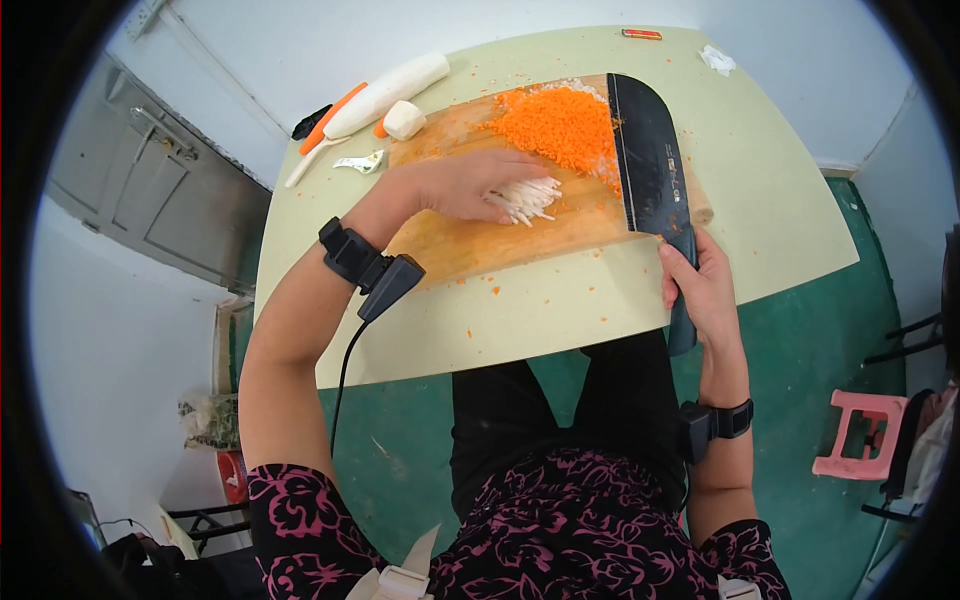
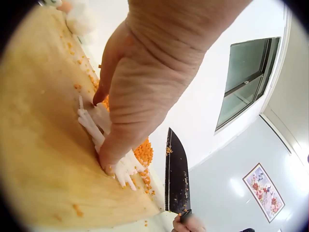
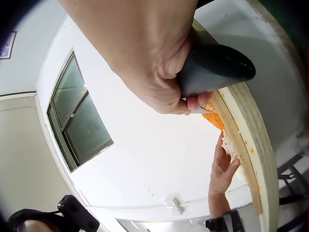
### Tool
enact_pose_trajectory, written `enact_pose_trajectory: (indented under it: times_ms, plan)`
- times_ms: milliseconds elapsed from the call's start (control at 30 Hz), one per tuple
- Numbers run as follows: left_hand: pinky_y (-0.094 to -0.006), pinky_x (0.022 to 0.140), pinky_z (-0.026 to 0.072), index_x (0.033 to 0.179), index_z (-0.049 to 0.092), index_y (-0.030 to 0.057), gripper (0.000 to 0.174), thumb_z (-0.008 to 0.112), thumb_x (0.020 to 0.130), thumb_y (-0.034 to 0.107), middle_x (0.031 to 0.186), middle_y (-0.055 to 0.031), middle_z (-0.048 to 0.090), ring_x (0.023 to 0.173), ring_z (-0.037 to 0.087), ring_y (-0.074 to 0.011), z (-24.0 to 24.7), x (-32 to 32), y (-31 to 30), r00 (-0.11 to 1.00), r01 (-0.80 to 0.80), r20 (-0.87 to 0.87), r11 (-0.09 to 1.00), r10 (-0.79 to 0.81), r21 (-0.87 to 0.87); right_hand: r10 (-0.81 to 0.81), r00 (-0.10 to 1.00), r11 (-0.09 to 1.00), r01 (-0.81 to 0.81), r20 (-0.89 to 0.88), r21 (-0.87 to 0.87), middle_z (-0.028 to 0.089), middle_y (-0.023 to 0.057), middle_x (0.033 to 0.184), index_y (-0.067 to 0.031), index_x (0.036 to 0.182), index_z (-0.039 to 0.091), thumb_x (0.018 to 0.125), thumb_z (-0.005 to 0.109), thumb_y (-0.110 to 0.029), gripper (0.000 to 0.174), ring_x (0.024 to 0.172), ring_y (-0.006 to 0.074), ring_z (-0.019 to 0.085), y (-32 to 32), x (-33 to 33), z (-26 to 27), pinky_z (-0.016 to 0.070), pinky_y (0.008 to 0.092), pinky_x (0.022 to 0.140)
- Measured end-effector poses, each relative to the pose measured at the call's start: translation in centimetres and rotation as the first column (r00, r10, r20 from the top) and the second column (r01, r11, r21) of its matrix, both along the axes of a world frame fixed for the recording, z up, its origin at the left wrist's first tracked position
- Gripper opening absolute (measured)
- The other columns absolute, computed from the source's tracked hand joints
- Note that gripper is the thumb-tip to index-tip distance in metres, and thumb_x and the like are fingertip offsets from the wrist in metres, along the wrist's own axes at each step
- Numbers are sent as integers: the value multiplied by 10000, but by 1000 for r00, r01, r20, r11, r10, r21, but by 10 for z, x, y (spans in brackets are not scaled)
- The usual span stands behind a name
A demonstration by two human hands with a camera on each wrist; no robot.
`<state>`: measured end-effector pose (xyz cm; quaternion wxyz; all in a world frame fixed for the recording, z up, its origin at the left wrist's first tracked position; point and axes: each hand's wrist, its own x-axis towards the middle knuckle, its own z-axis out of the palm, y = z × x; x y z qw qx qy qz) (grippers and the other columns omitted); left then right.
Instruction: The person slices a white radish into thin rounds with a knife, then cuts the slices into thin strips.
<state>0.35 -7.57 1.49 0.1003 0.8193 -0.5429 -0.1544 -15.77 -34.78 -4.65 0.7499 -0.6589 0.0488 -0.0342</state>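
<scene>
My left hand (image 1: 465,183) holds a bunch of white radish strips (image 1: 528,200) down on the wooden cutting board (image 1: 440,250). In the left wrist view, thumb and fingers straddle the strips (image 2: 126,169), whose ends fan out past the hand. The right hand (image 1: 708,285) grips the handle of a kitchen knife (image 1: 655,150) with a broad dark blade. That blade stands at the board's right end, beside a heap of finely diced carrot (image 1: 560,125). Bits of carrot cling to the blade in the left wrist view. From the right wrist, the dark handle (image 3: 212,72) shows inside the curled fingers.
Behind the board's left end lie a peeled white radish (image 1: 385,97), a carrot (image 1: 333,117) and a cut radish piece (image 1: 404,120). White chopped bits edge the carrot heap. A crumpled tissue (image 1: 717,60) and a small red packet (image 1: 641,34) lie at the table's far side.
</scene>
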Motion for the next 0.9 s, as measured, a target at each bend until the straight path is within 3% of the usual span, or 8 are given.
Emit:
enact_pose_trajectory:
  times_ms: [133, 333, 533, 633, 733, 900]
  plan:
    - [-393, 1054, 304, 1366, 376, 68, 597, 601, 836, 226, 1329, -147, 431, 1231, 395, -305, -13, -1, 3, 995, 24, 103, 998, -18, -61, 3, 1000, 1000, -3, -1, -8, 470, -18, 591, -15, 926, 537, 878, 597, -118, 129, 446, 54, 433, 0, -1, 2, 364, 217, 419]
    - [-401, 1009, 323, 1313, 422, 62, 492, 534, 885, 276, 1250, -133, 459, 1181, 425, -278, -27, -29, 3, 902, -116, 406, 988, 148, -104, -4, 1000, 1000, 3, -7, -19, 477, -12, 587, -13, 924, 533, 878, 597, -122, 134, 444, 55, 432, 1, -2, 1, 368, 215, 419]
    - [-413, 929, 356, 1245, 459, 43, 439, 553, 865, 243, 1104, -134, 504, 1077, 461, -307, -42, -43, -8, 836, -257, 418, 927, 355, -274, -10, 1000, 1000, 9, -4, -25, 479, -12, 592, -9, 930, 534, 878, 602, -124, 143, 447, 52, 432, 1, -2, 2, 373, 213, 418]
    - [-409, 863, 371, 1189, 479, 11, 408, 551, 862, 243, 1050, -134, 507, 1014, 479, -300, -52, -61, -23, 657, -459, 487, 817, 576, -349, -4, 1000, 1000, 4, 5, -29, 481, -14, 597, -8, 933, 535, 879, 601, -122, 142, 448, 50, 433, 1, -2, 0, 375, 212, 418]
    - [-410, 842, 371, 1163, 487, -1, 399, 545, 862, 255, 1034, -143, 510, 988, 484, -295, -48, -64, -31, 587, -611, 450, 733, 673, -300, 0, 1000, 1000, 0, 7, -27, 483, -16, 602, -9, 933, 535, 880, 600, -120, 139, 447, 49, 434, 1, -3, 1, 375, 211, 418]
    - [-428, 859, 358, 1193, 464, -4, 448, 540, 865, 292, 1071, -159, 497, 1021, 466, -305, -50, -63, -33, 534, -658, 441, 682, 721, -320, 40, 999, 999, -39, 12, -37, 484, -13, 607, -8, 942, 537, 887, 594, -139, 154, 447, 53, 439, 0, -2, -2, 381, 216, 422]
